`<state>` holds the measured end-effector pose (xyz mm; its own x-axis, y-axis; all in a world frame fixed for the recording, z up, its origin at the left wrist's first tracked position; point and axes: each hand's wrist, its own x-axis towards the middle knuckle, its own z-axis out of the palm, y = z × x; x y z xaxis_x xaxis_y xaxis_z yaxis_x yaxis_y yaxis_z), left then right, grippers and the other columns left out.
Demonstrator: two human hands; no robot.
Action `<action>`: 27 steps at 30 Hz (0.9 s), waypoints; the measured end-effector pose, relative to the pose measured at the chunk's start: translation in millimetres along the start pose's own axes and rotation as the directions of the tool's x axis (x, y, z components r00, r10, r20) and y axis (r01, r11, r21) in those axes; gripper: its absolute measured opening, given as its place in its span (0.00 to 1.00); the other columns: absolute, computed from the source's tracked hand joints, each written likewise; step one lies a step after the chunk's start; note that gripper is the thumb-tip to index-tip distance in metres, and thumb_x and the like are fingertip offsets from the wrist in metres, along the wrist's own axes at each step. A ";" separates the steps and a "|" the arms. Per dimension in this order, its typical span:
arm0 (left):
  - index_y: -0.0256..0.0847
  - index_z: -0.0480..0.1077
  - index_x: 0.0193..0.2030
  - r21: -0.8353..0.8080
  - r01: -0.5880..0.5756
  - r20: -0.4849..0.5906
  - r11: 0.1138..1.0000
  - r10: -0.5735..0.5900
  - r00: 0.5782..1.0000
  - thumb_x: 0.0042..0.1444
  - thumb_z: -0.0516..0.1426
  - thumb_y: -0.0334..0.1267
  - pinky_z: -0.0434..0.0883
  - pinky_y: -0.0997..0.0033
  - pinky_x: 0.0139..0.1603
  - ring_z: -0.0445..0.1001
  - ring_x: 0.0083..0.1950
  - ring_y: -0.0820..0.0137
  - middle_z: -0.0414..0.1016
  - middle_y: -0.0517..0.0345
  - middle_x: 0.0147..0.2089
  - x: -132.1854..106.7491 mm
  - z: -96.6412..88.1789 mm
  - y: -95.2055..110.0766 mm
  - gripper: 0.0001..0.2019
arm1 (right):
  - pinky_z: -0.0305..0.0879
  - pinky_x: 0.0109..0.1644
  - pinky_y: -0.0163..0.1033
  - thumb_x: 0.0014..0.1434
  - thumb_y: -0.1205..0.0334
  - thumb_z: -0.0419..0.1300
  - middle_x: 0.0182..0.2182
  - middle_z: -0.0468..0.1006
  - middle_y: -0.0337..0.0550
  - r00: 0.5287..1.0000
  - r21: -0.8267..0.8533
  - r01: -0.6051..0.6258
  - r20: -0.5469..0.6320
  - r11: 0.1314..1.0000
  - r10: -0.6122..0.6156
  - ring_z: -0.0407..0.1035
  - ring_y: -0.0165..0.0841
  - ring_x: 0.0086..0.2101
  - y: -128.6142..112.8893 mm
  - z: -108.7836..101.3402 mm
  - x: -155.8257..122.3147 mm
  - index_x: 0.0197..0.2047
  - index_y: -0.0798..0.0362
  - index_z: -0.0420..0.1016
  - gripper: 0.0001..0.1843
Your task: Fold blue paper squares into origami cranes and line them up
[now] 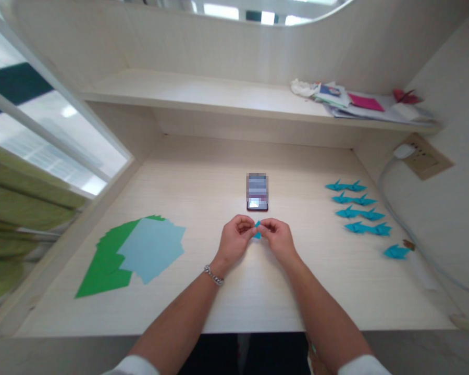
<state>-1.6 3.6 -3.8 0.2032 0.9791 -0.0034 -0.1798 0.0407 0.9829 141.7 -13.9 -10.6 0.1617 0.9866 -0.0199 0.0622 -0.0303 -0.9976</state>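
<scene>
A small piece of folded blue paper (pixel 257 234) is pinched between my two hands over the middle of the desk. My left hand (pixel 236 237) grips its left side between thumb and fingers. On the other side, my right hand (pixel 277 235) holds it the same way, and the fingers hide much of its shape. Just beyond my fingertips lies a phone (pixel 257 192) with its screen lit. To the right, folded blue paper cranes (pixel 362 228) stand in short rows of two, with a single blue crane (pixel 396 252) nearest me.
Fanned green paper sheets (pixel 105 260) and light blue sheets (pixel 152 250) lie on the left of the desk (pixel 203 166). A shelf (pixel 219 94) above the back holds papers (pixel 344 101). A white cable (pixel 394 216) runs down the right wall from a socket (pixel 428 156).
</scene>
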 end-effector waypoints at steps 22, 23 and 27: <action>0.38 0.66 0.39 -0.011 0.135 0.135 0.991 -0.133 0.982 0.40 0.67 0.31 0.71 0.72 0.35 0.75 0.30 0.72 0.77 0.59 0.28 -3.7 2.4 2.6 0.19 | 0.65 0.31 0.36 0.46 0.55 0.65 0.22 0.74 0.40 1.000 0.005 -0.017 -0.025 1.000 0.017 0.67 0.31 0.25 -9.3 -4.6 -0.4 0.25 0.55 0.74 0.11; 0.37 0.66 0.39 -0.016 0.141 0.136 0.990 -0.137 0.981 0.40 0.67 0.31 0.71 0.72 0.34 0.75 0.30 0.71 0.77 0.59 0.28 -3.5 2.1 3.2 0.19 | 0.65 0.31 0.36 0.46 0.55 0.66 0.22 0.75 0.40 0.999 0.008 -0.016 -0.033 1.000 0.016 0.67 0.31 0.25 -9.6 -4.5 -0.6 0.25 0.55 0.74 0.11; 0.37 0.66 0.37 -0.073 0.165 0.102 0.984 -0.157 0.982 0.38 0.68 0.31 0.70 0.71 0.34 0.75 0.29 0.71 0.77 0.58 0.27 -0.5 -1.3 5.3 0.20 | 0.67 0.30 0.36 0.49 0.51 0.63 0.26 0.76 0.42 0.994 0.143 -0.099 0.048 0.985 0.093 0.69 0.32 0.27 -13.0 -4.0 -0.4 0.34 0.55 0.76 0.16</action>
<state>-3.9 3.5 1.2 0.3263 0.9349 -0.1392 -0.2140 0.2165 0.9525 144.7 -14.6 2.6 0.1195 0.9860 -0.1160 -0.0953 -0.1049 -0.9899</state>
